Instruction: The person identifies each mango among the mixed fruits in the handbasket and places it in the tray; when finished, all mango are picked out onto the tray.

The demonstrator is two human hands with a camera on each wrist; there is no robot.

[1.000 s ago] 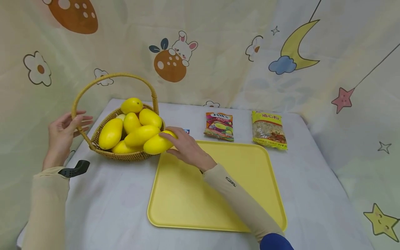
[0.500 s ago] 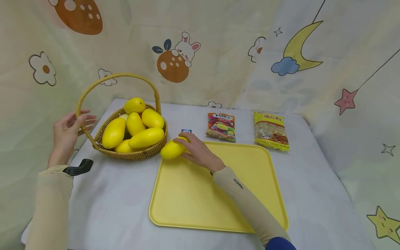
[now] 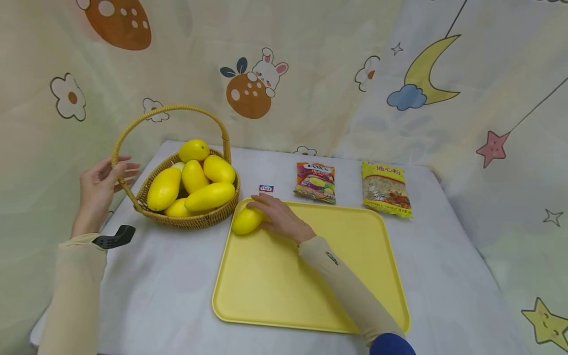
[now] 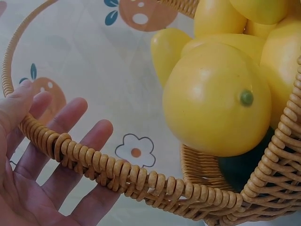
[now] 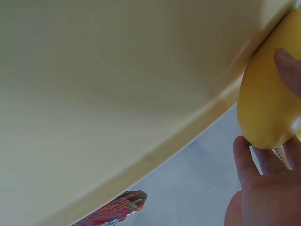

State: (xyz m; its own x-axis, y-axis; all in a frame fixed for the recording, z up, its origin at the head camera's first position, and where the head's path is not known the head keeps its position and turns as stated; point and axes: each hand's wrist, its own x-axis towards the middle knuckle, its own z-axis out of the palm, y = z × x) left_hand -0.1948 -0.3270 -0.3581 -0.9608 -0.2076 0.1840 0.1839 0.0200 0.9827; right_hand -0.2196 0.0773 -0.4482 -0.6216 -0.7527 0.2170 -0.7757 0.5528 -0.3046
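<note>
A wicker basket heaped with yellow mangoes stands at the left of the table. My left hand rests against the side of its arched handle; in the left wrist view, the fingers lie nearly straight behind the handle, with the thumb on the other side. In my right hand is a mango, gripped at the far left corner of the yellow tray. The right wrist view shows this mango against the tray's surface, with fingers and thumb around it.
Behind the tray lie a Fox's fruit candy bag, a yellow food packet with Chinese lettering and a small blue and red packet. A printed cloth hangs behind the table.
My right hand has carried the mango from the basket's right rim rightward and down onto the tray's far left corner. My left hand stays at the handle.
</note>
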